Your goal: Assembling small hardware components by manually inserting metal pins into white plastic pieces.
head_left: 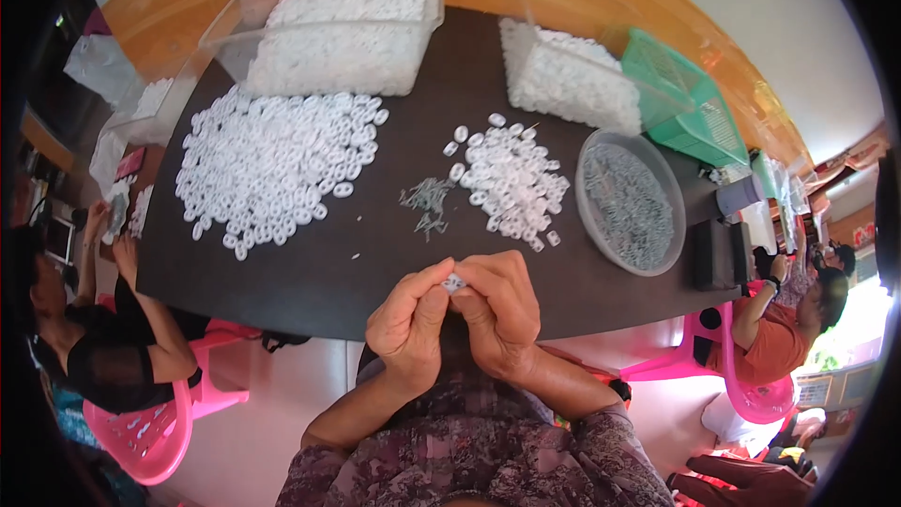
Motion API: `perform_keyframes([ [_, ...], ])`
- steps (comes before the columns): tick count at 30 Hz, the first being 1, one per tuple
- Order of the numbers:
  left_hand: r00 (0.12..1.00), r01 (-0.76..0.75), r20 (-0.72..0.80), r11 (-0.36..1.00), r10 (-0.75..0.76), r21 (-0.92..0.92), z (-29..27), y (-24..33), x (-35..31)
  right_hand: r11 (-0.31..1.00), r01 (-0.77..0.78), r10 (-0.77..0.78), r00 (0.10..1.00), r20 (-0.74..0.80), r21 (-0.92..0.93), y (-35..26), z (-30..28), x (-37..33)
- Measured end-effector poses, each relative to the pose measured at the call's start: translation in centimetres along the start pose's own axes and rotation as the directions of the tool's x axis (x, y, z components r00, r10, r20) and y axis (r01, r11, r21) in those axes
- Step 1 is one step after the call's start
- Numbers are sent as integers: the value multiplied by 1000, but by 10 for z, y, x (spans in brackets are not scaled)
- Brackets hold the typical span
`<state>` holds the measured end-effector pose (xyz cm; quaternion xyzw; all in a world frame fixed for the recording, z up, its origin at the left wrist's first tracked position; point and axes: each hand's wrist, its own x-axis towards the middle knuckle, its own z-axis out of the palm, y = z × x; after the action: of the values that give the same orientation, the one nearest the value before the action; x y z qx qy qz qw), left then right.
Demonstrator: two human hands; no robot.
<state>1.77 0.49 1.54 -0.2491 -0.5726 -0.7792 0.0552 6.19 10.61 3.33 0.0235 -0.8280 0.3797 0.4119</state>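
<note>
Just in front of the table's near edge, my left hand (411,324) and my right hand (497,312) meet fingertip to fingertip. Between them they pinch a small white plastic piece (454,284) with dark openings in it. Thumbs and forefingers press it from both sides. Beyond my hands lies a little heap of thin grey metal pins (429,202). A pile of small white pieces (511,178) is just right of it. Farther left spreads a larger pile of white oval pieces with holes (272,164).
A round tub (584,197) of grey pins stands on the dark table (394,272)'s right. Clear bins of white pieces (328,61) (572,84) and a green basket (690,108) line the back. A black box (718,255) is at right. People sit on both sides.
</note>
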Motion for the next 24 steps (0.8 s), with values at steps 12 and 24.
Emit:
perform_keyframes([
  [12,923,381,90,923,-375,-58,-26,-6,10,959,-194,147,964,-224,-205,63,-75,118],
  [24,969,113,148,891,-196,440,-37,-20,34,751,348,-352,930,105,-562,121,-68,160],
])
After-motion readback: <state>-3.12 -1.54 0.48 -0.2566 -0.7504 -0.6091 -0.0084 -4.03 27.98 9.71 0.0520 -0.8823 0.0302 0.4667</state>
